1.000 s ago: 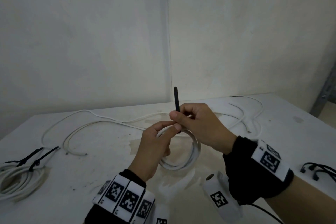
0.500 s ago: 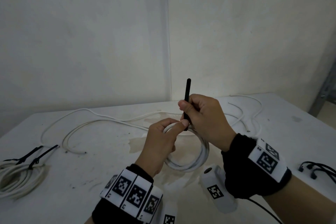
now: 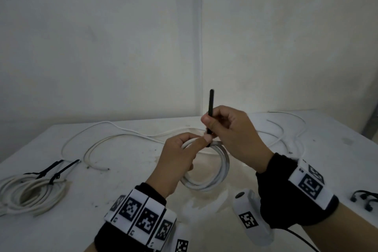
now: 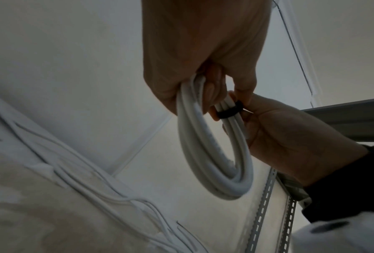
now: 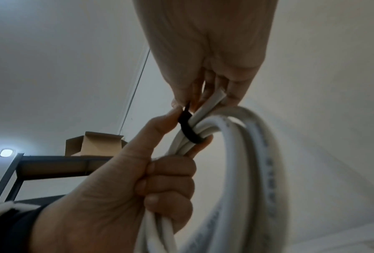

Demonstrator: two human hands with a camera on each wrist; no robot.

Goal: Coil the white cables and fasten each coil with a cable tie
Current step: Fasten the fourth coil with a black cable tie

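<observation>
Above the table [image 3: 126,206], left hand [image 3: 176,161] grips one white coil [image 3: 214,180]; right hand [image 3: 235,135] pinches one black tie [image 3: 210,102].

The left hand [image 3: 178,161] covers the near-left arc of the held cable coil [image 3: 212,180]. The lower part of the black cable tie [image 3: 210,106] passes behind the right hand's [image 3: 235,135] thumb, so its buckle cannot be seen in the head view. At the desk's [image 3: 122,190] left edge, the tied coil [image 3: 28,192] is cut by the frame. At the right edge, the black ties [image 3: 366,200] are cropped and too small to count.
</observation>
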